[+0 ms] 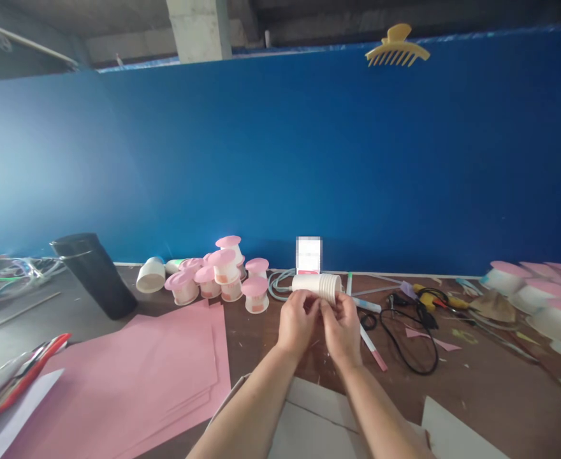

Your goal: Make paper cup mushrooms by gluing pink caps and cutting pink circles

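Note:
A nested stack of white paper cups (316, 285) lies sideways between my two hands, its ribbed rims pointing right. My left hand (298, 322) is closed on the near side of the stack, fingers curled. My right hand (343, 328) is closed round the rim end, thumb and fingertips at the edges. The fingertips of both hands meet below the cups and partly hide one another. Behind the stack stands a small bright screen (308, 256), its content blurred.
Left are pink-topped paper cups (223, 268), a tipped white cup (151, 275), a black cylinder (96, 277), pink sheets (141, 376) and red-handled scissors (32, 373). On the right lie a black cable (414, 370), yellow-handled pliers (436, 298) and more pink-topped cups (548, 294). Grey cardboard (319, 421) lies under my forearms.

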Action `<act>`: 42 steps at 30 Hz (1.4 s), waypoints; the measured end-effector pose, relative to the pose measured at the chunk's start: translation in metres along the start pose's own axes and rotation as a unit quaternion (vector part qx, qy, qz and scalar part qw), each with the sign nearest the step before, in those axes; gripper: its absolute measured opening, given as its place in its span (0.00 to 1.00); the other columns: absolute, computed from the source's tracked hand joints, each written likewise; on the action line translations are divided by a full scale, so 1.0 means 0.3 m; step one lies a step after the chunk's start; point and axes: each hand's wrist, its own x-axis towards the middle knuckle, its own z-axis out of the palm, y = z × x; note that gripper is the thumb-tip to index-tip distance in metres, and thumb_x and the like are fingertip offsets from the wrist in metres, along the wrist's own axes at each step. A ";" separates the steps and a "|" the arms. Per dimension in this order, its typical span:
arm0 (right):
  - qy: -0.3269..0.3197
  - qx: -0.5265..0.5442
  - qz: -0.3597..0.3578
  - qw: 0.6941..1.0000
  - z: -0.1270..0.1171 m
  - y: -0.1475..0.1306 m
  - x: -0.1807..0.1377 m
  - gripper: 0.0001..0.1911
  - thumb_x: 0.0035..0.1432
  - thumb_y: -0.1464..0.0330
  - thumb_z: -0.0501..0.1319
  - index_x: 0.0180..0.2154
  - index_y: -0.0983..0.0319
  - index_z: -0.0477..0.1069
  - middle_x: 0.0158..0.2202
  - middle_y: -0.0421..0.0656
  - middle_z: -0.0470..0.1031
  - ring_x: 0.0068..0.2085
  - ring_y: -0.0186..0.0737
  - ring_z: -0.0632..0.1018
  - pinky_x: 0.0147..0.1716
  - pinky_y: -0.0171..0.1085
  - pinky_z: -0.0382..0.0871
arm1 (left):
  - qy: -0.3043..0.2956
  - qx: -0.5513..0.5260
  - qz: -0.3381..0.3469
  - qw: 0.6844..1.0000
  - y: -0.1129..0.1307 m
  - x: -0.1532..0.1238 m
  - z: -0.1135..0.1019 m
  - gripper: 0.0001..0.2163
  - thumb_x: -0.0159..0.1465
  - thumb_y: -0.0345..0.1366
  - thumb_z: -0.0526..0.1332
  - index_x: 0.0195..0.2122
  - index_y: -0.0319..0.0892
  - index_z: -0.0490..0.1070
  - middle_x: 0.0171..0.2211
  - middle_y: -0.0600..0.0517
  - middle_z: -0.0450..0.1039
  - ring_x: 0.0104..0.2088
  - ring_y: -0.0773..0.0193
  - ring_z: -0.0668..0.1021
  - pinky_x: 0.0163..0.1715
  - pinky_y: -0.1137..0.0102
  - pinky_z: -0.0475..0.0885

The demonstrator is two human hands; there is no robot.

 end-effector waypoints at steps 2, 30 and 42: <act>-0.008 0.002 0.009 1.000 -0.005 -0.002 0.003 0.15 0.55 0.63 0.62 0.43 0.61 0.67 0.33 0.41 0.75 0.32 0.40 0.75 0.33 0.37 0.70 | -0.006 -0.015 -0.027 0.999 0.007 -0.004 0.004 0.01 0.59 0.31 0.61 0.31 0.42 0.72 0.32 0.54 0.76 0.33 0.68 0.76 0.35 0.74 0.68; 0.156 0.043 0.076 0.984 -0.063 0.013 0.065 0.09 0.49 0.63 0.64 0.25 0.60 0.67 0.14 0.33 0.63 0.18 0.33 0.63 0.19 0.33 0.54 | 0.016 0.079 -0.093 0.992 -0.020 0.012 -0.013 0.03 0.60 0.33 0.59 0.34 0.43 0.70 0.34 0.51 0.75 0.35 0.63 0.76 0.34 0.71 0.66; 0.138 0.382 0.184 0.895 -0.206 -0.001 0.202 0.07 0.55 0.76 0.55 0.30 0.61 0.58 0.21 0.30 0.60 0.15 0.20 0.59 0.14 0.20 0.55 | 0.037 0.116 -0.079 0.989 -0.016 0.008 -0.018 0.03 0.61 0.32 0.58 0.36 0.43 0.70 0.37 0.51 0.74 0.35 0.64 0.75 0.34 0.72 0.65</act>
